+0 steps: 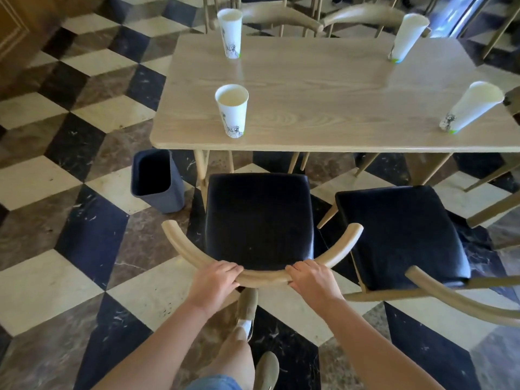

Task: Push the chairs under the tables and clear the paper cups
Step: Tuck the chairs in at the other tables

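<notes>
Both hands grip the curved wooden backrest of the near chair (259, 220): the left hand (216, 280) and the right hand (312, 280) each close around the rail, fingers curled over its top, a short stretch of bare wood between them. The chair's black seat stands out from the table (323, 88), only its front edge at the table's near rim. A second chair (402, 235) with the same black seat sits just beside it on the right, also pulled out and turned slightly; the two armrests come close together. A dark bin (157, 181) stands on the floor beside the table's left front leg, just left of the held chair. Four paper cups stand upright on the table: one near the front left (232, 111), one at the back left (230, 33), one at the back right (408, 38) and one at the front right (472, 109). More chairs (284, 15) line the far side. One shoe (247, 305) is planted just behind the backrest on the checkered floor (70, 220).
</notes>
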Action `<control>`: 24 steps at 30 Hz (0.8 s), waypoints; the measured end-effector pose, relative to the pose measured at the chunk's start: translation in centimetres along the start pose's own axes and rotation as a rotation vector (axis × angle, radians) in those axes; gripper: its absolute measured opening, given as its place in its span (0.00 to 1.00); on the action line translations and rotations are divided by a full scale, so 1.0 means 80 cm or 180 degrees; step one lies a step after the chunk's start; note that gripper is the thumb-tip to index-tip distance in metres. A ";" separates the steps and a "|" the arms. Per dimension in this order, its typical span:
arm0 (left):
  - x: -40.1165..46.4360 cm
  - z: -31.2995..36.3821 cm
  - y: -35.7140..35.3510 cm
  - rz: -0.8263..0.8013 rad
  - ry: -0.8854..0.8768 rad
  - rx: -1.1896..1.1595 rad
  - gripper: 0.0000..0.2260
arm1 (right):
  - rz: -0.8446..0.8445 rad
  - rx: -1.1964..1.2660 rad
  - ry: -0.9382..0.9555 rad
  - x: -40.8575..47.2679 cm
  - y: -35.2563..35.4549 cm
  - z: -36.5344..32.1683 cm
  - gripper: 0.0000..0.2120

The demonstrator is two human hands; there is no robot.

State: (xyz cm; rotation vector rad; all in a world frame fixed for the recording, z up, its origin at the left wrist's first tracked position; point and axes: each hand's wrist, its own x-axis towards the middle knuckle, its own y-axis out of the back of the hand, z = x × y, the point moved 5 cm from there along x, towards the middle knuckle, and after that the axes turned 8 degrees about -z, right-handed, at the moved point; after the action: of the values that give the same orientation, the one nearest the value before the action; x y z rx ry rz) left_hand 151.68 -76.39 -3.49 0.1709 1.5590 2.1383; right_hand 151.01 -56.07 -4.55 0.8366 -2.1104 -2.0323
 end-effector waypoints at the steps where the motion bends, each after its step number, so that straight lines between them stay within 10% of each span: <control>1: 0.009 -0.005 0.004 -0.0007 0.0008 -0.0008 0.20 | 0.0001 0.0014 0.0008 0.011 0.003 0.003 0.17; 24: 0.188 -0.116 0.082 0.0242 -0.0116 0.0064 0.19 | 0.0213 0.0167 0.0219 0.207 0.084 0.071 0.18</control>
State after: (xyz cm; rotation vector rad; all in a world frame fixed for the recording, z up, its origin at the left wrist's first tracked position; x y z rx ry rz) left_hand 133.06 -79.12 -3.31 0.2784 1.5770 2.1654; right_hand 132.48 -58.55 -3.77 0.8190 -2.1334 -1.8957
